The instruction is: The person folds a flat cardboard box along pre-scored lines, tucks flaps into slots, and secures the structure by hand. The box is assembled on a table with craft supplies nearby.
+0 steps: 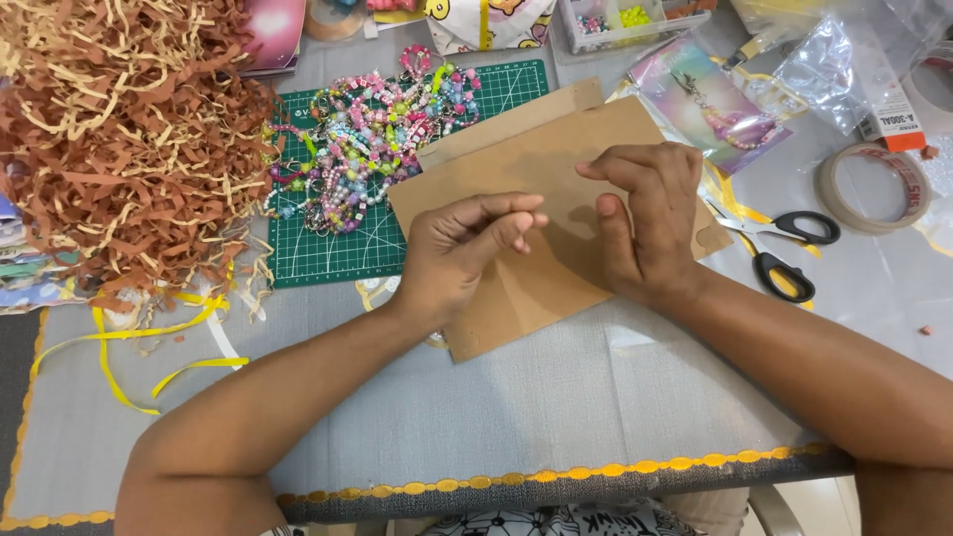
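Brown paper envelope (536,213) looks half done: right hand (650,223) presses it flat, left hand (462,253) pinches empty fingertips, beaded bracelets (372,134) not yet packed.

Bare cloth (556,397) near the table edge leaves room. Shredded paper (119,139) blocks the left, beads (367,139) crowd the mat (328,248), scissors (784,253) and tape (874,189) block the right.

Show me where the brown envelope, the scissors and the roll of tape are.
brown envelope (536,159), head view, on its bare upper part above the hands.
scissors (784,276), head view, on the lower black and yellow handle.
roll of tape (832,194), head view, on the left side of the ring.
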